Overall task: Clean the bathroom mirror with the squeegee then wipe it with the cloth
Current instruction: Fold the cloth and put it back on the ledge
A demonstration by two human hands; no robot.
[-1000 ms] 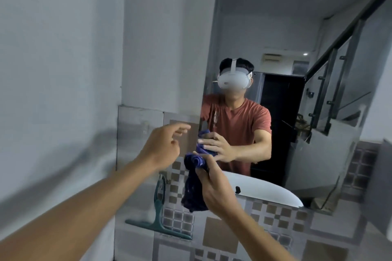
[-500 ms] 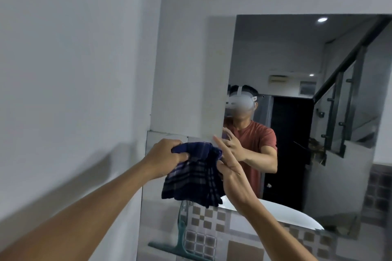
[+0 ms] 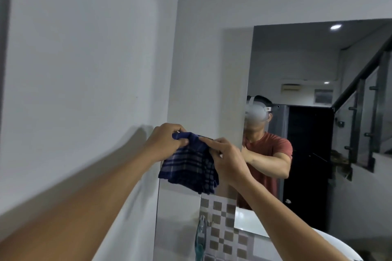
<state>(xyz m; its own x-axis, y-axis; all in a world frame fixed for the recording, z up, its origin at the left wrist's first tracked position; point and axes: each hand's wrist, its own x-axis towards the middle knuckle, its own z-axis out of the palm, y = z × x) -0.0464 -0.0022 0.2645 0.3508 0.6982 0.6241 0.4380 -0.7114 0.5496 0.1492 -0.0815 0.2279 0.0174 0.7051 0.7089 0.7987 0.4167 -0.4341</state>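
Left hand [image 3: 167,143]: raised in front of the wall, fingers curled and clenched on the upper left corner of the cloth [image 3: 188,167]. Right hand [image 3: 226,159]: raised just beside it, thumb and fingers pinching the cloth's upper right edge, forefinger laid along the top fold. Cloth: dark blue with pale checks, bunched at the top between both hands, the rest hanging loose below them in soft folds; held up in the air near the left edge of the mirror [image 3: 318,112], and whether it touches the glass cannot be told. Mirror: large, fixed to the white wall [image 3: 84,70], reflecting the person and a stair rail; no streaks or drops can be made out at this sharpness. Squeegee [image 3: 200,239]: teal, standing low against the tiled splashback [image 3: 222,224] beneath the mirror, well apart from both hands, so the squeegee pass reads as done. Basin [image 3: 343,246]: white rim at lower right. Step in hand, by judgement: gathering and folding the cloth into a pad before wiping. Method advised: fold the hanging part up so that a flat, several-layer face is presented, with no loose tail to drag across the glass; pass the pad to one hand and spread the palm behind it; begin at a top corner and work down in overlapping strokes, finishing along the edges where water tends to collect. Risk: a bunched cloth wipes unevenly and may leave smears.
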